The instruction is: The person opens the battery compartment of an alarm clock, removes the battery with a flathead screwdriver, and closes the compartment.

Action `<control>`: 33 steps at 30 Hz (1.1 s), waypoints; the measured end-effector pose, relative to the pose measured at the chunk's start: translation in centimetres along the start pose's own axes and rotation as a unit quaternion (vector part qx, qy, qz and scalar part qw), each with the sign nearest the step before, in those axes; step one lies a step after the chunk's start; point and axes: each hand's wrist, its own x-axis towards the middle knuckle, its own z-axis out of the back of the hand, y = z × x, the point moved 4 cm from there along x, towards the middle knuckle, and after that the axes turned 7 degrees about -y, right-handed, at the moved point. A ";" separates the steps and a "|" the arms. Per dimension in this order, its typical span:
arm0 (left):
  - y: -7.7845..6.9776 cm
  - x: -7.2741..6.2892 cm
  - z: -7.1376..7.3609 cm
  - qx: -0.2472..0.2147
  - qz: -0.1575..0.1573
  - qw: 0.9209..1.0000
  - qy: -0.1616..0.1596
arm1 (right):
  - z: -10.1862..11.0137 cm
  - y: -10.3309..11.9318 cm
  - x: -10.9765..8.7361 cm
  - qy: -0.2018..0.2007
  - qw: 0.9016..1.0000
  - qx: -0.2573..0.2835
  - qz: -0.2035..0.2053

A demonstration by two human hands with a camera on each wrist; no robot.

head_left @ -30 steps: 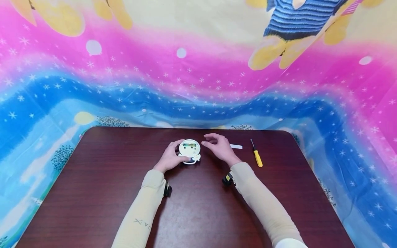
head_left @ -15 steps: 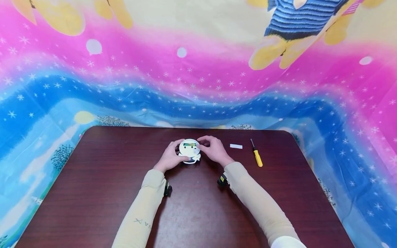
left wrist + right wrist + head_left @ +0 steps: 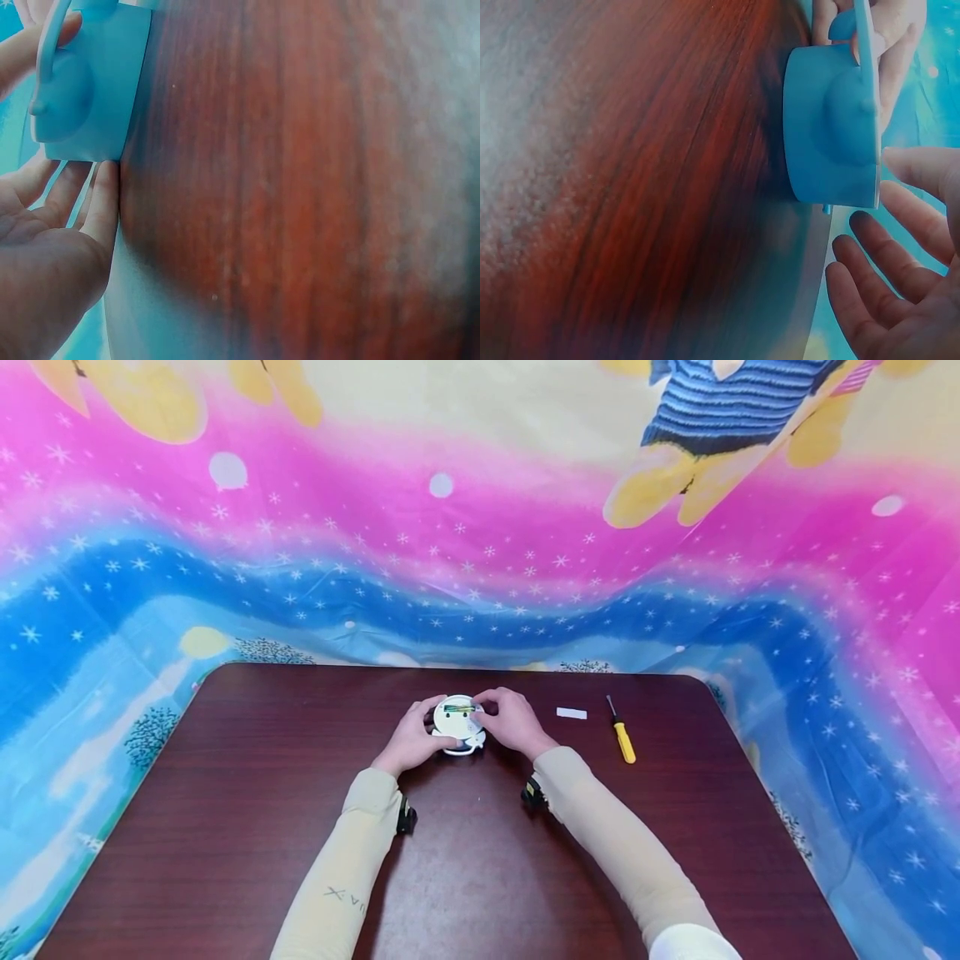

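A round white device (image 3: 454, 723), much like a small clock seen from behind, stands on the table with a slot in its upper face. Inside the slot lies something green and yellow that looks like a battery (image 3: 459, 709). My left hand (image 3: 408, 739) grips the device from the left, thumb along its near side. At the right edge of that face, the thumb and forefinger of my right hand (image 3: 517, 720) touch it; its other fingers spread loosely beside it in the right wrist view. Whether those two fingertips pinch anything small cannot be seen.
To the right on the dark brown table (image 3: 465, 868) lies a small white strip (image 3: 572, 713). Beyond it is a screwdriver (image 3: 624, 742) with a yellow handle, its shaft pointing away from me. Patterned cloth (image 3: 480, 552) hangs behind the table.
My right hand has moved left from beside the device onto its right edge, which uncovered the white strip fully. The left hand keeps its hold on the device.
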 end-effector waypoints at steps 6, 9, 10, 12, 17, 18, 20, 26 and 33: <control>0.1 0.0 -0.1 -0.004 -0.003 1.000 0.000 | -0.2 0.5 0.5 0.001 0.998 -0.058 0.018; 0.1 0.0 -0.1 -0.006 -0.004 1.000 0.000 | 0.0 0.9 0.7 -0.002 0.995 -0.088 0.036; 0.1 0.0 -0.1 -0.004 -0.004 1.000 -0.001 | 0.0 1.0 0.8 -0.001 0.995 -0.096 0.041; 0.2 0.1 -0.1 -0.002 -0.002 1.000 -0.001 | 0.0 1.1 0.9 0.000 0.994 -0.103 0.045; 0.1 0.1 -0.1 -0.004 0.000 1.000 0.002 | 0.0 1.1 1.0 0.000 0.994 -0.100 0.036; 0.1 0.1 -0.1 -0.006 0.000 1.000 0.002 | 0.0 1.1 1.0 0.000 0.995 -0.099 0.034; 0.1 0.2 -0.1 -0.011 -0.001 1.000 0.002 | 0.0 1.1 1.0 -0.003 0.995 -0.096 0.031; 0.1 0.2 0.0 -0.008 0.002 1.000 0.003 | 0.2 1.3 1.0 -0.023 0.995 -0.093 0.012; 0.0 0.1 0.0 -0.006 0.005 1.000 0.004 | 0.2 1.4 0.9 -0.032 0.995 -0.090 0.009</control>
